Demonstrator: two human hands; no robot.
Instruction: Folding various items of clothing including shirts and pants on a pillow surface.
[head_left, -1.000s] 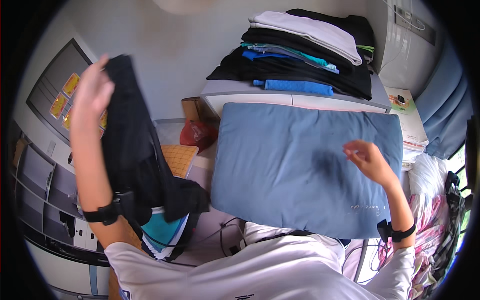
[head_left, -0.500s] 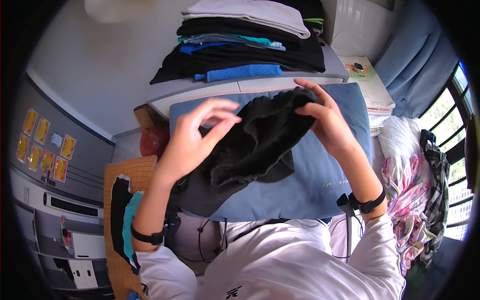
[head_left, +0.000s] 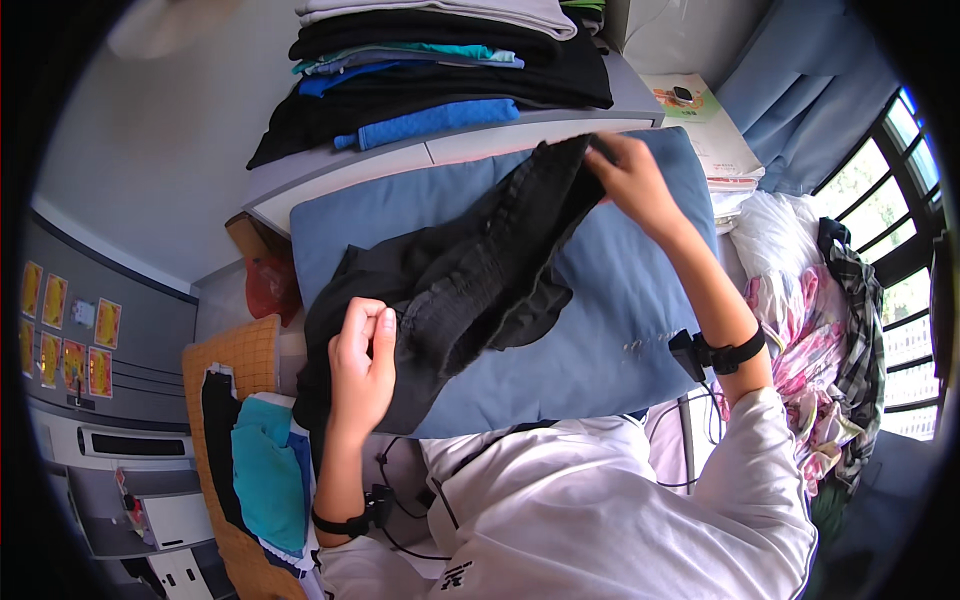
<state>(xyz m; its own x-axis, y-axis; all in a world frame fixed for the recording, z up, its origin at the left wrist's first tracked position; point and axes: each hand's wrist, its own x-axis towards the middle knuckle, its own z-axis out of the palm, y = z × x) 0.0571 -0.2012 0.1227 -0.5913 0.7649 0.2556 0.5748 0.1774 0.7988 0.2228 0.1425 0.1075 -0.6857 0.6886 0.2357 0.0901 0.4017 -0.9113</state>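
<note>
Sloping from the right hand [head_left: 630,180] is black clothing [head_left: 455,290].

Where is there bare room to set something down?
On the blue cushion, between the black garment and the right forearm; a narrower strip borders the cabinet. Crowded: the cushion's lower left, under garment and left hand, and the cabinet top, under folded clothes.

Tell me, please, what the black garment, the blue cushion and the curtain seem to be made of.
The black garment: matt, soft fabric, with a gathered waistband that suggests elastic. The blue cushion: smooth cloth, perhaps cotton, judging by its dull surface and soft creases. The curtain: apparently matt fabric, hanging in loose folds; fibre unclear.
</note>
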